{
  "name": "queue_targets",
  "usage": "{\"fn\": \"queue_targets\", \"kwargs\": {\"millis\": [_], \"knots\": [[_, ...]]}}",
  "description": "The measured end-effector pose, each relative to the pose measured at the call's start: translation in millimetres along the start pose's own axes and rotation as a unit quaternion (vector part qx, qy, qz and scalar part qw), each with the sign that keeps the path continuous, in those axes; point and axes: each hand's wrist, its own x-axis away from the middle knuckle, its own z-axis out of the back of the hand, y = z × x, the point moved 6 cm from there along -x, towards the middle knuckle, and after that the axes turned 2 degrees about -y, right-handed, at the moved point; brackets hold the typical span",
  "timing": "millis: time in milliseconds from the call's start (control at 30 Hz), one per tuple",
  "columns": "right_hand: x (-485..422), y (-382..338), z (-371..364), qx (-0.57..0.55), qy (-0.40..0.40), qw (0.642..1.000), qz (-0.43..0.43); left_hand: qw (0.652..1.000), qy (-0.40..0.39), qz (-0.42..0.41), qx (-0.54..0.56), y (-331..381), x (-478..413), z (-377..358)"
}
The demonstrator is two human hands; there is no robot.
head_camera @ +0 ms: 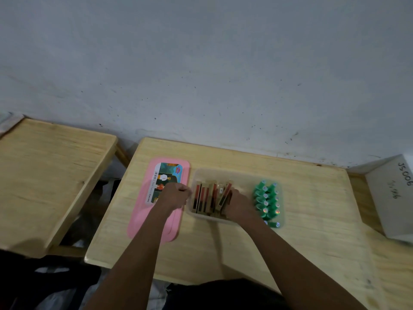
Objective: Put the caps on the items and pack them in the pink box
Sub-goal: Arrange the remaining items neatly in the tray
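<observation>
Pale wood tabletop (223, 242), seen from above, set against a scuffed grey wall. At centre, a clear plastic tub (202, 217) crowded with slim gold-and-red tubes (204, 198), some upright, some leaning. Just left of the tub, touching or nearly so, a flat pink box (143, 220) with a picture label, lid side up and apparently closed. Just right of the tub, a tight cluster of small green caps (267, 202) with shiny round tops, one lying apart at the near edge.

Left hand (175, 195) curled into a loose fist over the pink box beside the tub's left wall; whether anything is pinched inside, impossible to tell. Right hand (238, 205) reaching into the tub's right side, fingers hidden among the tubes, grip not visible.

Tubes likely light, rigid and smooth, prone to toppling neighbours when one is drawn out; best pinched at mid-length between thumb and fingers. Caps likely light, hard and apt to roll or scatter; best taken by the sides, one at a time. Nothing seen packed yet.
</observation>
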Motion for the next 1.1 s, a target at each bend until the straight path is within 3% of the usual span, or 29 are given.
{"fn": "queue_targets", "kwargs": {"millis": [267,433,700,800,933,1100], "knots": [[-2.7,22.0,-7.6,-0.14,-0.031,0.987,-0.073,1.0,0.004,-0.001,0.004,1.0,1.0,-0.5],[-1.7,24.9,-6.9,-0.165,0.01,0.981,-0.101,1.0,0.004,-0.004,0.007,2.3,3.5,-0.6],[22.5,26.4,13.5,-0.213,0.096,0.969,-0.079,1.0,0.007,-0.01,-0.001,3.4,5.0,-1.4],[35.6,9.6,23.4,-0.24,0.109,0.964,-0.028,1.0,0.015,-0.01,0.003,4.0,5.8,-1.0],[33.6,-32.4,15.8,-0.187,0.056,0.98,0.034,1.0,0.017,-0.005,0.005,2.4,4.6,-1.2],[10.7,-68.3,-10.6,-0.126,-0.014,0.992,0.024,0.999,0.031,-0.004,-0.015,3.1,4.5,-0.9]]}}
